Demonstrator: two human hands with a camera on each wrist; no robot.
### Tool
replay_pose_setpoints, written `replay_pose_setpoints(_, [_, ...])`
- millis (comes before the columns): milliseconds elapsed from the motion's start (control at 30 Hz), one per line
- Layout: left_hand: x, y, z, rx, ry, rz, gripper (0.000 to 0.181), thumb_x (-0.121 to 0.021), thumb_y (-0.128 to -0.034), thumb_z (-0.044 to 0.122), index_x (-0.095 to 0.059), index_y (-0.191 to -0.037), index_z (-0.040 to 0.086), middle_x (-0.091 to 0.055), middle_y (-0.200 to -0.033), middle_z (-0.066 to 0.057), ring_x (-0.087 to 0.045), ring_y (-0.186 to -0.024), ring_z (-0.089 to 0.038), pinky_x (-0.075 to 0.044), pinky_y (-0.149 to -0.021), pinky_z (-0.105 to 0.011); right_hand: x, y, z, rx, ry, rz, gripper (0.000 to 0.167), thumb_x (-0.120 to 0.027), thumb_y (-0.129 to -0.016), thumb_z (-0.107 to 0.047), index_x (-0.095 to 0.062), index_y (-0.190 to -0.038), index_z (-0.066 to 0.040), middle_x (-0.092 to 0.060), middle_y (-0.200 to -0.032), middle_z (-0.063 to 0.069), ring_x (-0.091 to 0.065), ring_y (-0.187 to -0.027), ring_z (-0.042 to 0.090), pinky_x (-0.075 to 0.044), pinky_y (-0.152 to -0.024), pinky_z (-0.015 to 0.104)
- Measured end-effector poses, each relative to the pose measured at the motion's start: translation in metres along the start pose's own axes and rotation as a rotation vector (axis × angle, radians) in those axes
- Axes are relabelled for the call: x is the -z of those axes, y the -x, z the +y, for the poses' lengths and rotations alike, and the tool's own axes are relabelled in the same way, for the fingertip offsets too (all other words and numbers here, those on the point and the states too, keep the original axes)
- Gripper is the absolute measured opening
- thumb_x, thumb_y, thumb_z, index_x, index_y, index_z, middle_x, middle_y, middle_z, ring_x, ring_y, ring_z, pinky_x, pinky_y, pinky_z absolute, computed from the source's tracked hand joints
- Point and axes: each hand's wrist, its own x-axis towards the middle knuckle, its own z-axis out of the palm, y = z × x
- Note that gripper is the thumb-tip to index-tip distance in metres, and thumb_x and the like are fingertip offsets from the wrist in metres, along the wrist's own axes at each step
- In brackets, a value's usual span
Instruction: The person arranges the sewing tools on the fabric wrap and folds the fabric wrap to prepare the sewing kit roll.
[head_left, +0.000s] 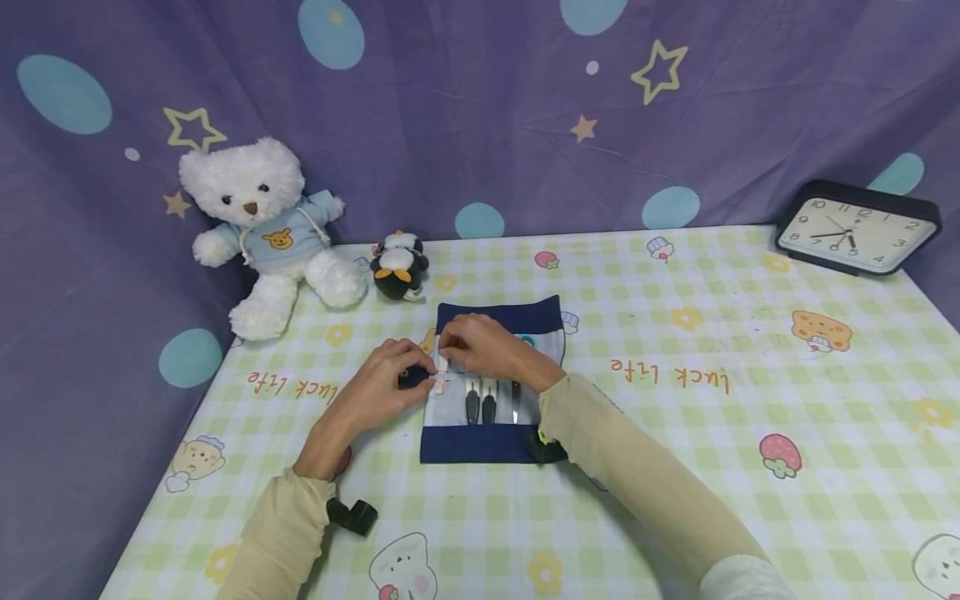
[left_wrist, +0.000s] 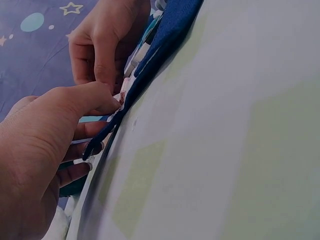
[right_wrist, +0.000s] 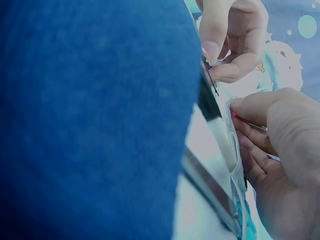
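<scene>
Tool pouch (head_left: 476, 444), navy bands, pale lining: is lying spread out on the checked tablecloth (head_left: 675, 500), in front of the person. Pink-and-white piece (head_left: 439, 386), too small to identify: is sitting along the pouch's left edge. Left hand (head_left: 382, 379): is pinching that edge, thumb on top, other fingers reaching beneath the fabric. Right hand (head_left: 483, 343): is bending over the pouch, thumb and forefinger pinching at the pink-and-white piece. Dark-handled tools (head_left: 489, 408), two: are lying side by side within the pouch. White teddy bear (head_left: 277, 242), blue hoodie: is sitting back left. Penguin toy (head_left: 398, 265): is resting beside it. Black-framed clock (head_left: 855, 229): is standing far right.
</scene>
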Motion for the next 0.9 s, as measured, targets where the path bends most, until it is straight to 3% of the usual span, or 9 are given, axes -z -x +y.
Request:
replay_pose_setpoints(567, [0.000,0.000,0.001,0.002,-0.003,0.000,0.007,-0.076,-0.0934,0.012,-0.075,-0.100,0.014,-0.066,-0.103,0.001,-0.058,-0.097,-0.023,-0.047,-0.088,-0.045,0.001,0.002,-0.001,0.023,-0.004,0.014,0.015,-0.063,-0.104,-0.008,-0.076,-0.109,-0.003,-0.070,-0.105,0.008,-0.063,-0.090,0.018,-0.050,-0.079,0.028])
replay_pose_setpoints(900, [-0.001,-0.002,0.000,-0.009,-0.001,0.011,0.006,-0.077,-0.0934,0.012,-0.075,-0.099,0.013,-0.066,-0.102,-0.001,-0.057,-0.098,-0.025,-0.045,-0.089,-0.048,0.011,0.008,-0.003,-0.046,-0.048,0.057,0.017,-0.063,-0.105,-0.011,-0.074,-0.116,-0.004,-0.070,-0.107,0.004,-0.064,-0.090,0.012,-0.052,-0.079,0.027])
